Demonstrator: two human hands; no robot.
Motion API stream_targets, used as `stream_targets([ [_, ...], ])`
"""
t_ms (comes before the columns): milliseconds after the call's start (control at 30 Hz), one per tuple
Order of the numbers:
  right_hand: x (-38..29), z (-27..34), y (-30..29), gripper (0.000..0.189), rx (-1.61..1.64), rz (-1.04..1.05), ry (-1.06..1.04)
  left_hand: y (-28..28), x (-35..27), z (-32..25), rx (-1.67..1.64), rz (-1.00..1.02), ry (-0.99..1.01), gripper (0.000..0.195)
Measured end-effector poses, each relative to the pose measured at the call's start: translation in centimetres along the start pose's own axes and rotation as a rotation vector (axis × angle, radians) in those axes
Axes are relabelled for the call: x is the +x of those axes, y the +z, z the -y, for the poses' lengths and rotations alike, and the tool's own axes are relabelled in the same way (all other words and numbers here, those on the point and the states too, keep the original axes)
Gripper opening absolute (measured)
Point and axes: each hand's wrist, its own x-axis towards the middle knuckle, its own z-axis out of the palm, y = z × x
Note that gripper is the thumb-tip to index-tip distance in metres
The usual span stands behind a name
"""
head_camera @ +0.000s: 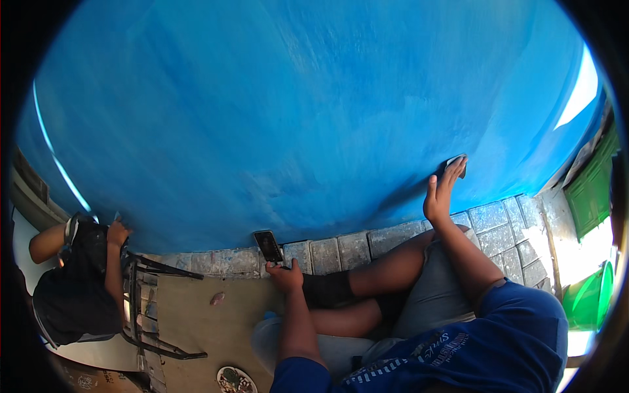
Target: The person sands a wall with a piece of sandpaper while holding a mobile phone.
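A large blue painted wall (295, 123) fills the upper view, with paler streaks and patches. Low on the wall at the right, my right hand (444, 189) presses a small dark-and-pale flat pad or folded sheet (463, 166) against the surface, fingers extended; what it is made of is not clear. My left hand (287, 277) holds a smartphone (269, 245) by its lower end, near the foot of the wall. The phone's screen faces up towards me and looks mostly dark. My legs are folded beneath my arms.
Another person in dark clothes (76, 290) is at the far left, one hand near the wall, beside a black metal frame (132, 299). Grey paving blocks (354, 251) line the wall's foot. A brown mat (196, 324), a plate of food (236, 380) and a green basin (587, 302) lie around me.
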Motion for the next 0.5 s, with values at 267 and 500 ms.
stream_targets([
  [267, 4.7, -8.6, -2.0, 0.073, 0.246, -0.437, 0.56, 0.5, 0.2, 1.4, -0.022, -0.056, 0.093, 0.081],
  [500, 1.5, -9.2, -0.4, 0.075, 0.417, -0.357, 0.811, 0.0, 0.2, 1.0, -0.004, -0.06, 0.07, 0.082],
])
